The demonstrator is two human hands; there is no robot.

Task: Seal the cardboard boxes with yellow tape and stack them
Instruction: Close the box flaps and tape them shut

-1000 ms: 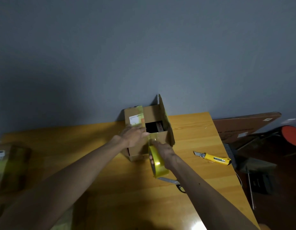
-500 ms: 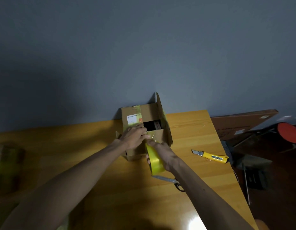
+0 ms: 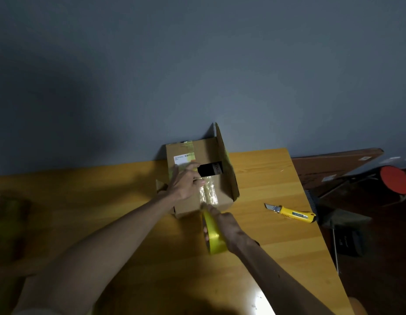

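Head view: cardboard box (image 3: 206, 151) stands at far edge of table (image 3: 265, 173)

The scene is dim. A bright glare lies on the near bench (image 3: 263, 303) edge, the left side is dark and blurred, and the edges bend.

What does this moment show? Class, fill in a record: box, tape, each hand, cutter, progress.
box: cardboard box on the wooden table, by the wall; right flap upright, dark gap open on top
tape: yellow tape roll at the box's near edge, a strip running onto the near flap
left: left hand presses on the box top
right: right hand grips the tape roll
cutter: yellow utility knife on the table, right of the box, not touching it
progress: box not yet sealed
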